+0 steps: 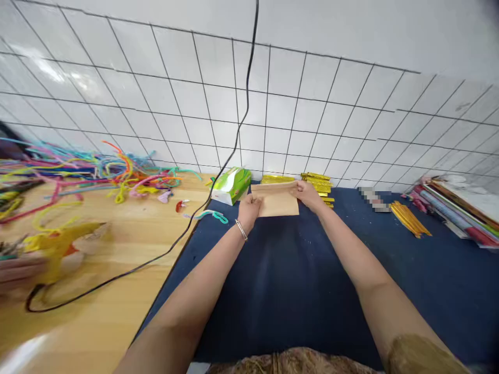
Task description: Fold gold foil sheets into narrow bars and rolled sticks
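Note:
A flat, light brown piece like paper or a thin bag (276, 201) is held up over the dark blue table cover. My left hand (249, 209), with a silver bracelet at the wrist, is closed on its left edge. At its upper right corner, my right hand (307, 194) pinches it between thumb and fingers. Gold packets (317, 183) lie just behind the right hand, by the wall. Beside my left hand sits a green and white tissue pack (231, 185).
On the wooden table (156, 234) at left lie colourful fuzzy stems (128, 174). Another person's hand (19, 270) is by a yellow glue gun (58, 244), whose black cord (183, 236) crosses the view. Gold strips (409, 219) and stacked sheets (456, 210) lie at right.

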### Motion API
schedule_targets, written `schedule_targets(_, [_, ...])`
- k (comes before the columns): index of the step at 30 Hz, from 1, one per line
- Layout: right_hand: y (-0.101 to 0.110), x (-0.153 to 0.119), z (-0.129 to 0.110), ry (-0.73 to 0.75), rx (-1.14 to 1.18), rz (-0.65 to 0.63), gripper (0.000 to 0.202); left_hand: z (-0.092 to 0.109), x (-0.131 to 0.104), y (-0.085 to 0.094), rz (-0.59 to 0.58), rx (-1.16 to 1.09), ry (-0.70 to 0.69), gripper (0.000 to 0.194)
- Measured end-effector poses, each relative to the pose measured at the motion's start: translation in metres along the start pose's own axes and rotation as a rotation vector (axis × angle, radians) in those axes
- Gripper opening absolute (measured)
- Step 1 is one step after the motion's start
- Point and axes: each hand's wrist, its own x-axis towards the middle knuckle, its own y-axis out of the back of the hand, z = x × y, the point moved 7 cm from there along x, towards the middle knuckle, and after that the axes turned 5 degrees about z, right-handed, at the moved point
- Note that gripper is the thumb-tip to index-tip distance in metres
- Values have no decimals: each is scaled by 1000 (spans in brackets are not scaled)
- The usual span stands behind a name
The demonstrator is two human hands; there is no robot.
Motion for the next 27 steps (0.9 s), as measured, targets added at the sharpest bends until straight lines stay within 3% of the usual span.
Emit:
schedule_targets(2, [15, -22, 6, -39, -58, 134, 35, -10, -4, -3, -12, 3, 57, 22])
schedule_targets(5, [25, -56, 4, 3, -135, 206, 48, -22, -10, -8, -45, 11, 116, 23])
schedule_targets(9, [5, -98, -7, 195, -218, 2, 70, -29, -18, -16, -132, 42, 138, 23])
schedule_targets(12, [-12, -121, -3, 302, -189, -148, 64, -29, -26, -22, -234, 91, 123, 24])
schedule_targets(17, [-17, -131, 20, 317, -130, -174, 54, -24, -38, -18, -318, 170, 33, 41])
schedule_targets(22, [-13, -129, 28, 274, -54, -158, 43, -25, -42, -12, -328, 250, -60, 39])
schedule_targets(24, [-9, -128, 30, 248, -9, -126, 40, -20, -40, -8, -311, 334, -162, 37])
schedule_targets(27, [-3, -127, 33, 208, 50, -53, 38, 2, -40, -2, -302, 502, -420, 44])
